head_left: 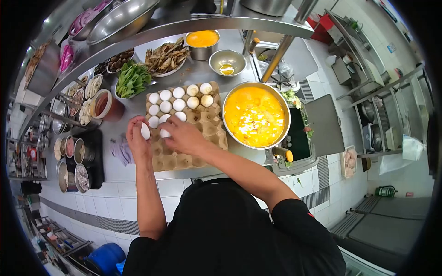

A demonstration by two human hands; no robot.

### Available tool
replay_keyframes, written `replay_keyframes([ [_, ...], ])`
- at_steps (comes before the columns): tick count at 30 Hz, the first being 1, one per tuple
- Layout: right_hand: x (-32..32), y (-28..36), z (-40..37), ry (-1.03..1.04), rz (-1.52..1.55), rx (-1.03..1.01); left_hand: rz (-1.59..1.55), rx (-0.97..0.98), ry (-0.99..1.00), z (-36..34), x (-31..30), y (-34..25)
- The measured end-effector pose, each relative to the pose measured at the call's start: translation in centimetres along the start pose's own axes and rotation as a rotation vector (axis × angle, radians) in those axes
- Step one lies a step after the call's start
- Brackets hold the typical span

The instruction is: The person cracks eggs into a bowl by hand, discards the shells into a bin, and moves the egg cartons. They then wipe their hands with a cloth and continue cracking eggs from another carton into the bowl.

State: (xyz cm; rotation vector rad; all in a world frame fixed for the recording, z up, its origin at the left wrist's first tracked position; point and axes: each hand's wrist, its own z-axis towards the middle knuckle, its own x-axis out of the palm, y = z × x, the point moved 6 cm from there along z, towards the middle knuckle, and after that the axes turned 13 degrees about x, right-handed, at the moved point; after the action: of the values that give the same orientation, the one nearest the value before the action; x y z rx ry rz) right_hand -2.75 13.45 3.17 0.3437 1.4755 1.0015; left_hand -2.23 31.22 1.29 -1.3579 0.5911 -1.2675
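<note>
My left hand (138, 133) is closed round a white egg (145, 131) at the left edge of the cardboard egg tray (209, 131). Over the tray, my right hand (177, 135) has its fingers curled on another white egg (165, 133). White eggs and a few brownish ones (206, 100) fill the far rows of the tray; its near and right cups hold none. To the right of the tray stands a large metal bowl (287, 122) of yellow beaten egg (254, 115).
Behind the tray are a small metal bowl (240, 63), a pot (202, 54), a plate of dried brown food (166, 57) and leafy greens (132, 79). A red-sauce tub (107, 106) and cloth (122, 151) lie left. An overhead shelf (193, 26) crosses the far side.
</note>
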Motion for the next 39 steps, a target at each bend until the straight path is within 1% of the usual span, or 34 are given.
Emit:
replay_keyframes([
  [1, -1.7, -0.7, -0.5, -0.022, 0.200, 0.036, -0.009, -0.005, 0.012, 0.1, 0.8, -0.3],
  [3, -6.4, -3.2, -1.9, -0.286, 0.405, 0.091, -0.069, -0.083, 0.026, -0.1, 2.4, 0.0],
  [5, -9.8, -10.6, -2.7, -0.370, 0.917, 0.312, -0.063, -0.068, 0.045, 0.1, 3.7, 0.9],
  [6, -13.6, -12.9, -3.5, -0.573, 0.974, 0.329, -0.044, -0.051, 0.059, 0.2, 4.4, 1.2],
  [7, -16.9, -15.4, -4.0, -0.668, 0.950, 0.277, -0.056, -0.091, 0.129, 0.3, 5.8, 1.4],
  [8, -19.6, -17.1, -4.5, -0.820, 1.044, 0.393, -0.059, -0.090, 0.134, 0.4, 7.4, 1.7],
  [9, -21.6, -19.2, -4.7, -0.981, 1.106, 0.326, -0.044, -0.135, 0.224, 0.3, 9.7, 2.2],
  [10, -23.3, -20.4, -4.8, -1.107, 1.169, 0.399, -0.029, -0.179, 0.314, 0.1, 12.2, 2.7],
  [11, -24.3, -22.8, -4.7, -1.238, 1.116, 0.417, -0.013, -0.185, 0.382, -0.1, 14.9, 2.9],
  [12, -24.6, -24.3, -3.7, -1.239, 1.117, 0.412, 0.004, -0.190, 0.449, -0.4, 17.8, 3.1],
  [14, -25.0, -26.3, -3.4, -1.321, 0.980, 0.581, 0.052, -0.188, 0.552, -0.8, 22.6, 4.6],
  [15, -24.8, -25.4, -2.4, -1.105, 0.957, 0.695, 0.119, -0.202, 0.619, -1.1, 24.7, 5.2],
  [16, -24.9, -25.7, -2.8, -1.111, 0.957, 0.693, 0.186, -0.216, 0.688, -1.2, 26.5, 5.8],
  [17, -24.4, -25.9, -2.3, -0.938, 1.067, 0.659, 0.184, -0.217, 0.695, -1.2, 27.8, 6.7],
  [18, -24.0, -26.0, -1.8, -0.761, 1.169, 0.620, 0.284, -0.040, 0.769, -1.1, 29.0, 7.6],
  [19, -24.3, -24.9, -2.7, -0.796, 1.266, 0.597, 0.384, 0.141, 0.836, -1.0, 30.3, 7.4],
  [20, -24.7, -23.7, -3.7, -0.798, 1.266, 0.599, 0.383, 0.139, 0.839, -1.0, 30.9, 7.9],
  [22, -24.1, -21.1, -4.5, -0.512, 1.301, 0.546, 0.422, 0.354, 0.904, -1.4, 32.2, 6.6],
  [23, -23.4, -19.9, -4.8, -0.408, 1.297, 0.590, 0.426, 0.348, 0.907, -1.2, 32.3, 6.2],
  [24, -23.0, -19.7, -5.0, -0.405, 1.304, 0.594, 0.379, 0.248, 1.016, -1.3, 32.8, 5.6],
  [25, -22.3, -19.3, -4.9, -0.278, 1.225, 0.617, 0.329, 0.148, 1.122, -1.7, 33.2, 5.4],
  [26, -21.6, -18.8, -4.9, -0.155, 1.144, 0.636, 0.333, 0.146, 1.125, -1.4, 32.8, 5.7],
  [28, -21.1, -17.8, -4.9, -0.125, 1.095, 0.643, 0.368, 0.162, 1.135, -0.8, 31.7, 5.8],
  [29, -21.2, -17.3, -4.8, -0.097, 0.838, 0.637, 0.498, 0.165, 1.096, -0.5, 30.5, 6.1],
  [30, -21.1, -16.5, -4.6, -0.068, 0.583, 0.625, 0.500, 0.163, 1.096, -0.7, 29.7, 5.6],
  [31, -21.6, -14.8, -4.8, -0.103, 0.404, 0.618, 0.628, 0.232, 1.101, -0.8, 28.8, 5.1],
  [32, -21.1, -15.1, -4.6, -0.099, 0.405, 0.620, 0.755, 0.301, 1.101, -0.9, 28.1, 4.9],
  [33, -20.5, -15.3, -4.4, -0.104, 0.418, 0.617, 0.802, 0.367, 1.111, -1.1, 27.8, 4.2],
  [34, -20.0, -15.5, -4.3, -0.107, 0.431, 0.615, 0.803, 0.362, 1.108, -1.3, 27.9, 3.9],
  [35, -19.5, -15.5, -4.1, -0.095, 0.512, 0.594, 0.747, 0.419, 1.116, -1.6, 28.4, 3.2],
  [36, -19.5, -15.4, -4.2, -0.093, 0.509, 0.593, 0.689, 0.480, 1.123, -2.1, 29.4, 2.1],
  [37, -20.2, -15.3, -4.4, -0.158, 0.629, 0.556, 0.686, 0.482, 1.120, -2.4, 30.3, 1.6],
  [38, -21.2, -15.3, -4.8, -0.225, 0.748, 0.519, 0.598, 0.421, 1.078, -2.6, 31.3, 1.2],
  [39, -23.0, -15.2, -5.8, -0.287, 0.737, 0.529, 0.509, 0.357, 1.039, -2.7, 32.1, 1.2],
])
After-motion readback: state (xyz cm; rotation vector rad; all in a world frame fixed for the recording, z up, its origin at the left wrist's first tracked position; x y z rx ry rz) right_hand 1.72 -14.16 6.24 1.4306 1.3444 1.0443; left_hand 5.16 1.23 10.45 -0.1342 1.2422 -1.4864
